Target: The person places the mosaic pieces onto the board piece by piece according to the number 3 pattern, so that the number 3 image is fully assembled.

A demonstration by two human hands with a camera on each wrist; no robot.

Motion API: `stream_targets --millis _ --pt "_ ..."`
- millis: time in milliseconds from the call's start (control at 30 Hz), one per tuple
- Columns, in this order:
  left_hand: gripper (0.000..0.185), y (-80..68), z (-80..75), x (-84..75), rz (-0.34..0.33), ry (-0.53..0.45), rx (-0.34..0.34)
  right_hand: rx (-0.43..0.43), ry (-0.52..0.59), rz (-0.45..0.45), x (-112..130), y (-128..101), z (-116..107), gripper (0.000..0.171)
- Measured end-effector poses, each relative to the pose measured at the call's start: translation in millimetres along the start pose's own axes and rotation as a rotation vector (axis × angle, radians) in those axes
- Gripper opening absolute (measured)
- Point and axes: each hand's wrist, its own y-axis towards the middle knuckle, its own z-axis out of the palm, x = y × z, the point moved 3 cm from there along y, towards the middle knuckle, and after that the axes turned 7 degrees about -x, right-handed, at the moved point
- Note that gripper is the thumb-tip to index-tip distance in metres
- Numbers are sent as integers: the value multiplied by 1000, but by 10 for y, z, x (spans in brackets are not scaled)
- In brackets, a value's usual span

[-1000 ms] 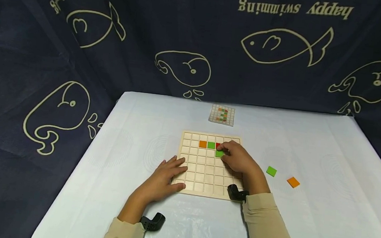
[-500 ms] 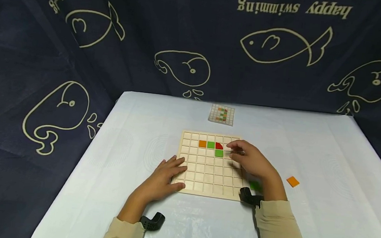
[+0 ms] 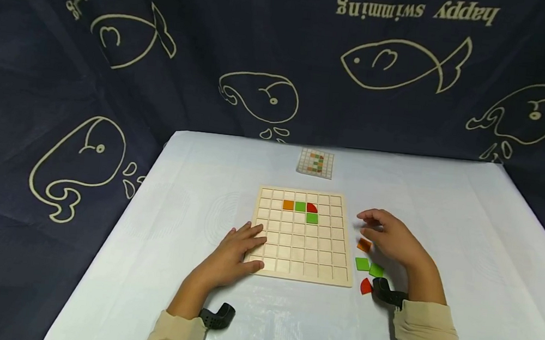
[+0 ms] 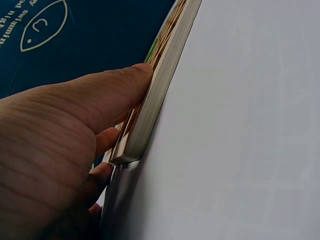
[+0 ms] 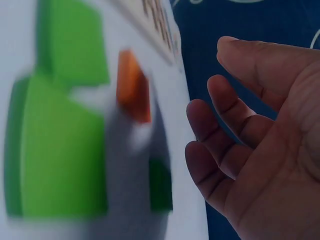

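A wooden grid board (image 3: 284, 248) lies on the table. In its upper cells sit an orange square tile (image 3: 288, 205), a green square tile (image 3: 300, 206) and a red quarter-circle tile (image 3: 311, 207). Below the red one is another green tile (image 3: 312, 218). My left hand (image 3: 232, 256) rests on the board's left edge, fingers spread and thumb (image 4: 125, 82) against the near corner. My right hand (image 3: 396, 239) holds nothing, its fingers loosely bent, just right of the board. Near it lie a loose orange tile (image 3: 364, 245), two green tiles (image 3: 362, 264) and a red quarter-circle (image 3: 366, 286).
Behind the board lies a small card (image 3: 314, 163) printed with a grid and a coloured tile pattern. A white cloth covers the table (image 3: 192, 184). A dark blue curtain (image 3: 266, 32) with whale and fish drawings hangs at the back.
My right hand has left the red and green tiles on the board and moved right, uncovering loose tiles beside the board while covering others farther right. My left hand stays put.
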Motion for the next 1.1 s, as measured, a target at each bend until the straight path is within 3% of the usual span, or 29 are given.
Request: stream_targets --millis 467,1100 --pt "58 -2 17 13 -20 15 2 -99 -111 23 -310 -227 -146 33" --pt "57 6 10 6 -6 11 4 -117 -145 35 -555 -346 -147 34"
